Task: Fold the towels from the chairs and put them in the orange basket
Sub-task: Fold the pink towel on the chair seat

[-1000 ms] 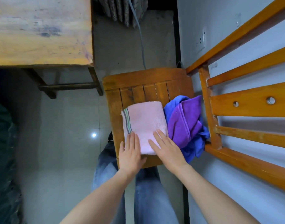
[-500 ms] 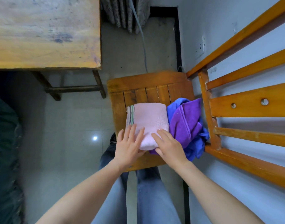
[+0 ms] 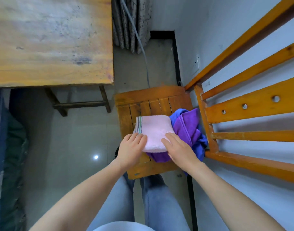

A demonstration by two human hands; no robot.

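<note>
We are laying our left hand [image 3: 132, 147] flat on the near left corner of the folded pink towel [image 3: 153, 130], with the fingers straight and relaxed and gripping nothing. Our right hand [image 3: 179, 149] is pressing on the near right part of the same towel in the same released way. Its fingers are stretched out and its heel is lying over a flap of the purple towel [image 3: 184, 129].

The pink towel is sitting as a neat rectangle on the seat of the wooden chair [image 3: 149, 104], with its striped hem facing left and its near edge overlapping the purple cloth. The purple towel is lying crumpled just beside it on the right, touching it. A blue towel [image 3: 201, 144] is bunching under and behind the purple one, against the chair's back post.

The orange back rails [image 3: 242, 107] are running off to the right along the pale wall [image 3: 234, 22]. Our legs in blue jeans [image 3: 159, 205] are standing at the seat's near edge. Further out, a worn wooden table [image 3: 51, 39] is standing to the left on the grey tiled floor [image 3: 68, 139]. A patterned curtain [image 3: 131, 22] and a grey cable [image 3: 139, 39] are hanging beyond the chair.
</note>
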